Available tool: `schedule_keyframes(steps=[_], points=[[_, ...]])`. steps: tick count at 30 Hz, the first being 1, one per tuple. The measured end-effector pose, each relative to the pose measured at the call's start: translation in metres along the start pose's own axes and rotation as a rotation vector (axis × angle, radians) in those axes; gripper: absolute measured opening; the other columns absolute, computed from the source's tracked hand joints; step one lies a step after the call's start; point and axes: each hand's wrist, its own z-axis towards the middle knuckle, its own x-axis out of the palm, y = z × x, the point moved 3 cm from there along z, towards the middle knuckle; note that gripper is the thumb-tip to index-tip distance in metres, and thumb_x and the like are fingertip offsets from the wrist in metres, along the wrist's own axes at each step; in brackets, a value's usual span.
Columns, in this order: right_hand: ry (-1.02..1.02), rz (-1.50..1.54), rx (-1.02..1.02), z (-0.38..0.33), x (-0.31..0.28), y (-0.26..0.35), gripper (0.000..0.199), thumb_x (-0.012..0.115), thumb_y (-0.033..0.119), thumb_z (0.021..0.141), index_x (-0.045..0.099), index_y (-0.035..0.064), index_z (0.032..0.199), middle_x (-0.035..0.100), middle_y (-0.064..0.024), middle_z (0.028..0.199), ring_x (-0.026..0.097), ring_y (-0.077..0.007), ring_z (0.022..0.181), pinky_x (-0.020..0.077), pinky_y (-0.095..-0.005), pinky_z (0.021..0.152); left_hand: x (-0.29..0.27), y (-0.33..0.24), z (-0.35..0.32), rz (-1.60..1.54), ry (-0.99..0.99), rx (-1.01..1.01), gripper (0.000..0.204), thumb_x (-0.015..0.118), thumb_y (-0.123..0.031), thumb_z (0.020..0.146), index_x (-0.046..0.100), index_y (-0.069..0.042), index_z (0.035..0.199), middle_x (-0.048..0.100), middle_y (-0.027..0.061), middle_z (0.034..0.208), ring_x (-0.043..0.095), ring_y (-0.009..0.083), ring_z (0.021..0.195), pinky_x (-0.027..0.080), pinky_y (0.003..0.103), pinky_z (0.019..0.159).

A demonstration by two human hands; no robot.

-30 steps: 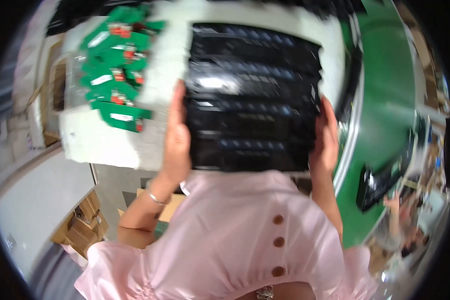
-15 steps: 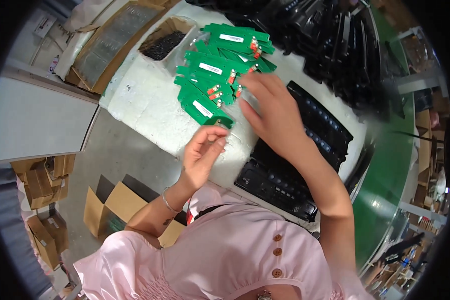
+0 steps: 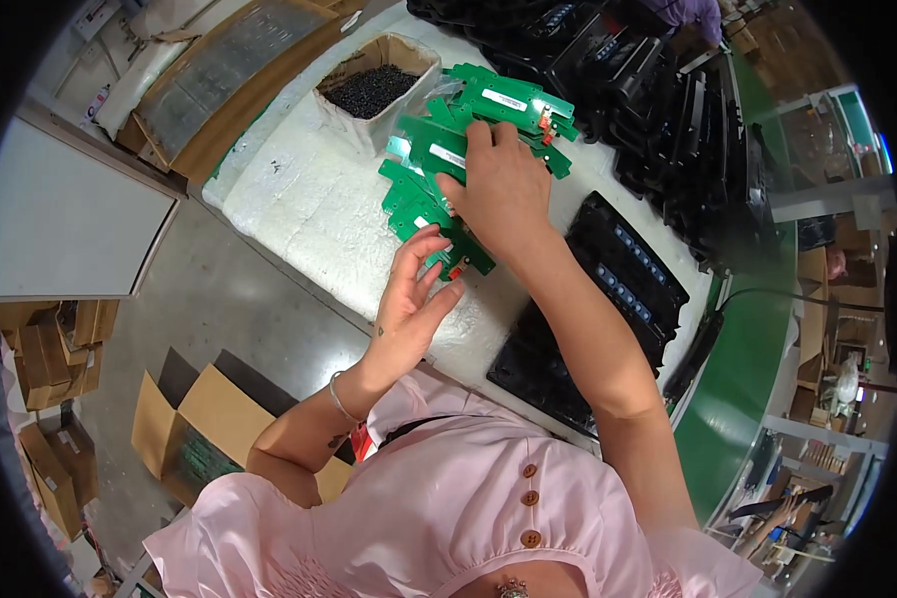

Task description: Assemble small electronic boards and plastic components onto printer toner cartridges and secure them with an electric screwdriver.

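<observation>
Several green circuit boards [image 3: 424, 135] with white labels and small orange parts lie overlapped on the white worktop. My right hand [image 3: 508, 184] covers the right end of a middle board, its thumb at the lower edge and its fingers at the upper edge. The hand appears closed across that board, though the palm hides the contact. My left hand [image 3: 409, 299] is by the lowest circuit board [image 3: 473, 257], its fingers curved and apart from the thumb. I see nothing held in it.
A tub [image 3: 409, 100] of small black pieces stands behind the boards. Black panels [image 3: 613, 289] with rows of pale squares lie right of my right forearm. More black housings [image 3: 658, 120] are heaped at the back right. An open carton [image 3: 209, 419] stands on the floor at left.
My right hand has moved left and down onto the boards from their right side. My left hand's fingers have spread from a pinch. The whole view has shifted slightly.
</observation>
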Motion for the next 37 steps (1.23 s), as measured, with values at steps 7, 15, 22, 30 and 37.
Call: schedule_keyframes(steps=[7,15,22,30,37], points=[[0.067,-0.065,0.023,0.005,0.011,-0.004,0.051,0.074,0.029,0.06,0.055,0.0014,0.098,0.061,-0.0136,0.087,0.06,-0.0302,0.083,0.0479,-0.0417,0.07,0.0,0.005,0.0,-0.043,0.005,0.01,0.044,0.052,0.006,0.079,0.04,-0.006,0.12,0.024,0.0085,0.133,0.027,0.0167,0.125,0.022,0.035,0.104],[0.195,0.059,0.003,0.009,-0.016,-0.006,0.051,0.074,0.029,0.06,0.058,0.0018,0.1,0.064,-0.0149,0.082,0.062,-0.0292,0.079,0.048,-0.0384,0.07,-0.002,0.006,-0.002,-0.054,-0.009,0.012,0.044,0.052,0.005,0.08,0.04,-0.008,0.12,0.027,0.0078,0.133,0.028,0.0161,0.124,0.022,0.036,0.103],[0.197,0.399,0.013,-0.018,-0.038,-0.016,0.04,0.076,0.021,0.059,0.06,0.0006,0.09,0.063,-0.0156,0.074,0.061,-0.0316,0.073,0.0467,-0.0403,0.066,-0.013,-0.007,-0.021,-0.402,-0.118,-0.162,0.039,0.046,-0.002,0.086,0.036,-0.005,0.124,0.034,0.0067,0.129,0.033,0.0177,0.122,0.027,0.033,0.101],[0.272,0.464,0.023,-0.04,-0.027,-0.008,0.053,0.078,0.021,0.058,0.056,-0.0051,0.098,0.06,-0.0189,0.078,0.06,-0.0292,0.072,0.0457,-0.0338,0.068,-0.02,-0.002,-0.022,-0.612,-0.176,-0.321,0.027,0.044,-0.011,0.092,0.042,-0.005,0.118,0.052,0.0068,0.109,0.054,0.018,0.101,0.042,0.032,0.092],[0.253,0.66,0.072,-0.034,-0.033,-0.027,0.047,0.076,0.015,0.061,0.058,-0.0032,0.1,0.064,-0.0126,0.088,0.06,-0.0166,0.079,0.0465,-0.0283,0.073,-0.009,-0.012,-0.02,-0.528,-0.248,-0.197,0.034,0.045,-0.015,0.092,0.041,-0.005,0.123,0.05,0.0101,0.121,0.05,0.0204,0.108,0.041,0.033,0.094]])
